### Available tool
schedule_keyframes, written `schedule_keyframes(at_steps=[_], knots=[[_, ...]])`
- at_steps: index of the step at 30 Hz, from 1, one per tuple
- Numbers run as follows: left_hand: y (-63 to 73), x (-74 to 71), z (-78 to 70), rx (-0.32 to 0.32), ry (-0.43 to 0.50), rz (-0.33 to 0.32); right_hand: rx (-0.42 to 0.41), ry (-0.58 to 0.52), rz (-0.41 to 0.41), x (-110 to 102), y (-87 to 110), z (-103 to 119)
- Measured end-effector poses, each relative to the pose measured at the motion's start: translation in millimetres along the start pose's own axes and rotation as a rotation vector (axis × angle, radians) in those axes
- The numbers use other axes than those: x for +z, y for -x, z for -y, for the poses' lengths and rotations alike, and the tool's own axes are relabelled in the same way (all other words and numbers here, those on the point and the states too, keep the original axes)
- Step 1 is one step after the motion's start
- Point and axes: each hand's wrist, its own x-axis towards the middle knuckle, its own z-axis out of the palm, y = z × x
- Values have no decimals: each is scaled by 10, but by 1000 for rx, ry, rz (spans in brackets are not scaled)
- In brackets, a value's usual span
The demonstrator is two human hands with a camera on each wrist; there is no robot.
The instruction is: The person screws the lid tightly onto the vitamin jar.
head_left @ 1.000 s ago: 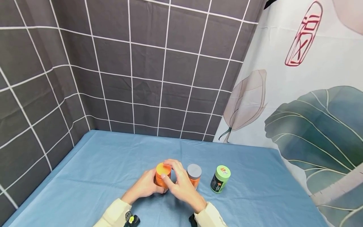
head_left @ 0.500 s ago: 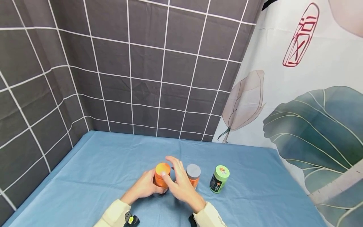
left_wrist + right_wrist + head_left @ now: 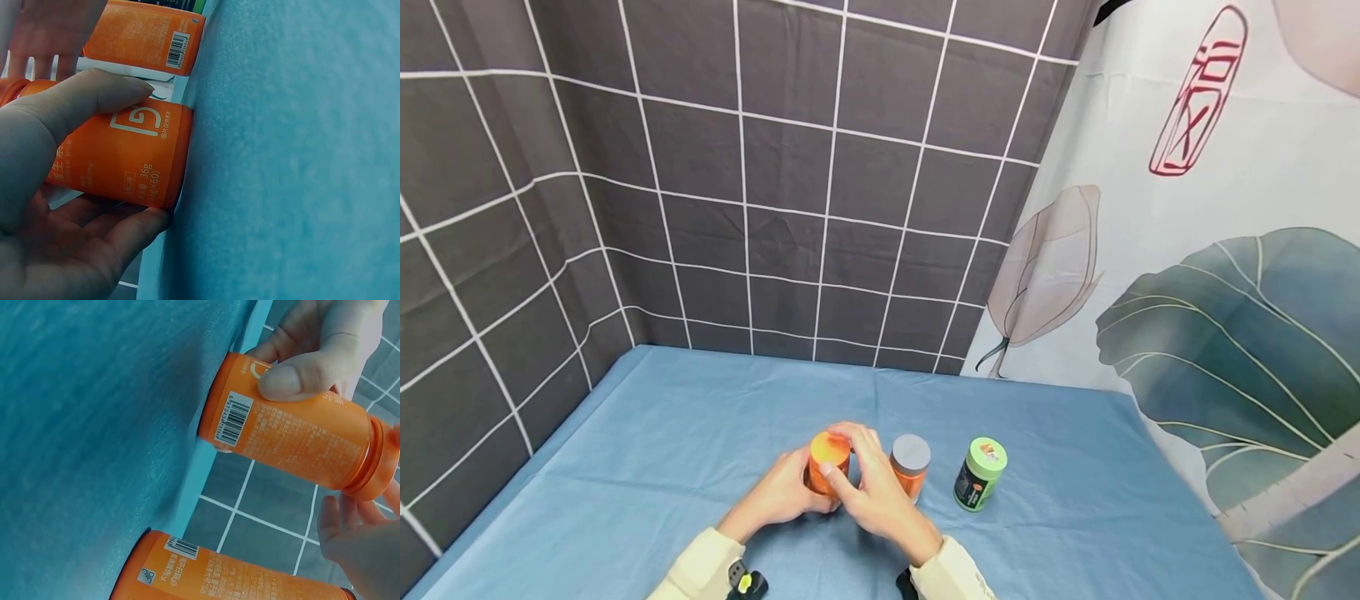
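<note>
An orange vitamin bottle (image 3: 829,452) with an orange screw cap stands upright on the blue cloth. My left hand (image 3: 784,492) grips its body low down, with the thumb (image 3: 103,94) across the printed label in the left wrist view. The right hand (image 3: 876,492) has thumb and fingers around the cap (image 3: 374,464), as the head and right wrist views show. Just right of that hand stands a second orange bottle (image 3: 910,479) with a grey lid, partly hidden behind the hand in the head view.
Farther right, a green-lidded jar (image 3: 981,473) with a dark label stands on the cloth-covered table (image 3: 700,417). A dark grid-patterned curtain (image 3: 790,167) hangs behind, and a white leaf-print cloth (image 3: 1135,217) hangs at the right.
Half a second ago the right fingers were spread and lifted off the cap's far side. Now they have closed back around it. The left hand and bottle have stayed nearly in place.
</note>
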Motion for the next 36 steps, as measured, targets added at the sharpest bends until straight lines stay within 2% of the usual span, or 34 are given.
schedule_keyframes(at_steps=[4, 8, 13, 18, 21, 30, 36], knots=[[-13, 9, 0, -7, -3, -1, 8, 53, -19, -5, -8, -2], [-5, -1, 6, -11, -2, 0, 54, 64, -15, 0, -5, 2], [-3, -5, 5, 3, 14, 6, 67, 17, 28, 2, 9, 11], [0, 7, -6, 11, 9, -7, 50, -82, 31, -15, 7, 29], [3, 8, -18, 11, 8, -5, 38, -102, 29, -20, 12, 28], [4, -1, -12, -9, 10, -5, 50, -76, 0, -4, 5, 1], [1, -10, -15, 3, -5, -2, 76, -44, -43, 12, 3, 12]])
